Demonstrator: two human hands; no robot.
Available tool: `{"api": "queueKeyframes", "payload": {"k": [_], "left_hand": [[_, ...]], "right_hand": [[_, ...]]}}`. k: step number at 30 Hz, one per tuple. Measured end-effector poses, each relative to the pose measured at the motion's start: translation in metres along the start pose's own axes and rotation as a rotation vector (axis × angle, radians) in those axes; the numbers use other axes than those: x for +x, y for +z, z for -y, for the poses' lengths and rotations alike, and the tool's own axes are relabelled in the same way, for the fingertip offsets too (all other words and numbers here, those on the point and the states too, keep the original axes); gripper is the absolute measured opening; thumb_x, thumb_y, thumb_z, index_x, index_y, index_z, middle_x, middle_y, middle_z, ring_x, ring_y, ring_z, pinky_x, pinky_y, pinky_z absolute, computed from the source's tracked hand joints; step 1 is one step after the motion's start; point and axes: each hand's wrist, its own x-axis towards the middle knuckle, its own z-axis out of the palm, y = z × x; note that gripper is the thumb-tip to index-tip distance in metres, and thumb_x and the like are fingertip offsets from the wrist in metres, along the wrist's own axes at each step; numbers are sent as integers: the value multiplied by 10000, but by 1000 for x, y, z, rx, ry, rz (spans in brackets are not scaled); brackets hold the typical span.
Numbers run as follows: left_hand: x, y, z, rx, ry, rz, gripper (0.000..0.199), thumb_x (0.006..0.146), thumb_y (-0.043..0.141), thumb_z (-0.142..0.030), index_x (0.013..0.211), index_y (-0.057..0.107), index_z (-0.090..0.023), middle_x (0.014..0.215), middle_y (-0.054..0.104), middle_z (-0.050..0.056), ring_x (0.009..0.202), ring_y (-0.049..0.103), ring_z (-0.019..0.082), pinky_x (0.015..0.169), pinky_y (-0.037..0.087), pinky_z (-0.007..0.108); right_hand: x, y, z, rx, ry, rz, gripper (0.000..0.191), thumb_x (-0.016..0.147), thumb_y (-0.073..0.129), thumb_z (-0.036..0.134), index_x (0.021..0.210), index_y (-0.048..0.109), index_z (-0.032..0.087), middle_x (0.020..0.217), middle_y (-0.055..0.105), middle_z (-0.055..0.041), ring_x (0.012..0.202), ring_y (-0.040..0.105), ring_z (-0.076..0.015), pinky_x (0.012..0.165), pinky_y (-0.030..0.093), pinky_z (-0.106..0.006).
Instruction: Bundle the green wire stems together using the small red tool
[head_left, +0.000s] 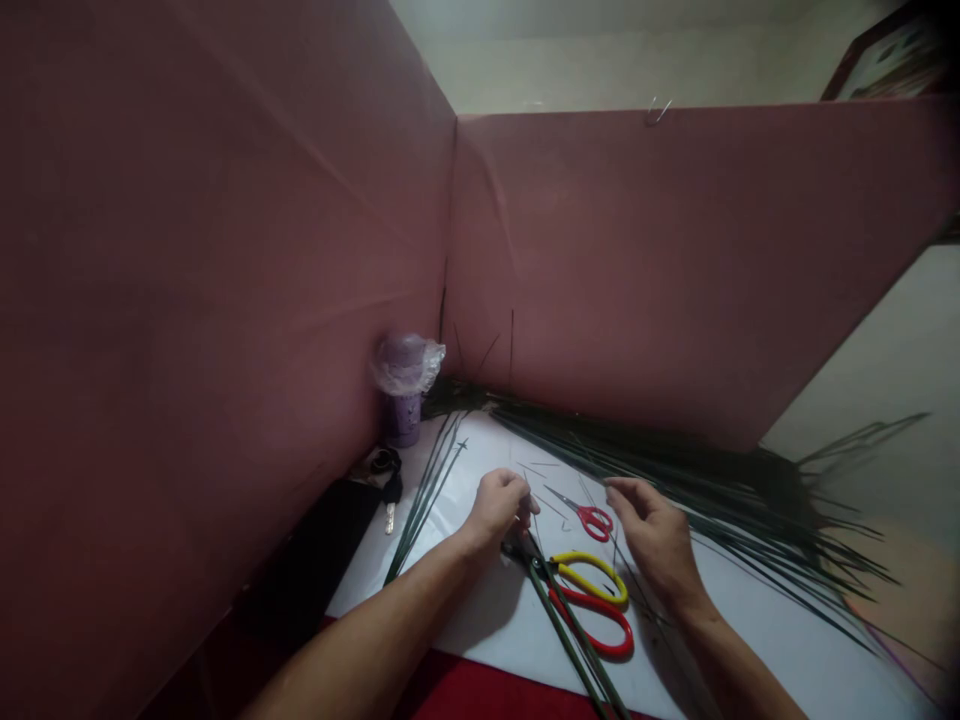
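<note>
My left hand [504, 502] is closed in a pinch on long green leaf strips [566, 625], which run from beneath its fingers toward the bottom edge. My right hand [651, 525] is apart from it on the right, thumb and fingers pinched on what looks like a thin green strand [616, 550]; its exact end is hard to make out. Between the hands lie small scissors [595, 522] with red handles. Nearer me, large scissors with one yellow handle [600, 577] and one red handle [604, 640] lie partly under the strips.
Several loose strips [424, 500] lie left on the white sheet [480, 625]. A dark green leaf pile [675, 470] lines the back and right. A purple tumbler [405, 415] in plastic wrap, keys [390, 490] and a black item [311, 560] stand left. Pink panels [637, 270] enclose the corner.
</note>
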Motion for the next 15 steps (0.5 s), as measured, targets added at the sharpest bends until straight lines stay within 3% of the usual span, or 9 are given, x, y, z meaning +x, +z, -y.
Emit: {"api": "queueKeyframes", "payload": {"k": [2, 7, 15], "left_hand": [[1, 0, 1, 1, 7, 1, 24, 631, 439, -161, 607, 439, -158, 516, 546, -7, 328, 400, 61, 322, 320, 185], [3, -1, 4, 7, 1, 17, 21, 621, 453, -173, 617, 440, -157, 527, 549, -4, 332, 406, 61, 330, 327, 187], [5, -1, 7, 25, 21, 27, 24, 605, 443, -169, 589, 453, -154, 541, 552, 14, 321, 400, 69, 317, 321, 205]], "right_hand": [[11, -9, -8, -98, 20, 25, 280, 726, 490, 392, 820, 629, 168, 791, 680, -74, 730, 612, -204, 654, 444, -274], [22, -19, -29, -488, 20, 290, 168, 632, 559, 335, 603, 663, 206, 637, 670, -54, 611, 592, -201, 542, 376, -268], [17, -11, -42, -513, 1, 376, 115, 576, 570, 247, 478, 594, 193, 558, 624, -45, 560, 549, -187, 509, 319, -265]]}}
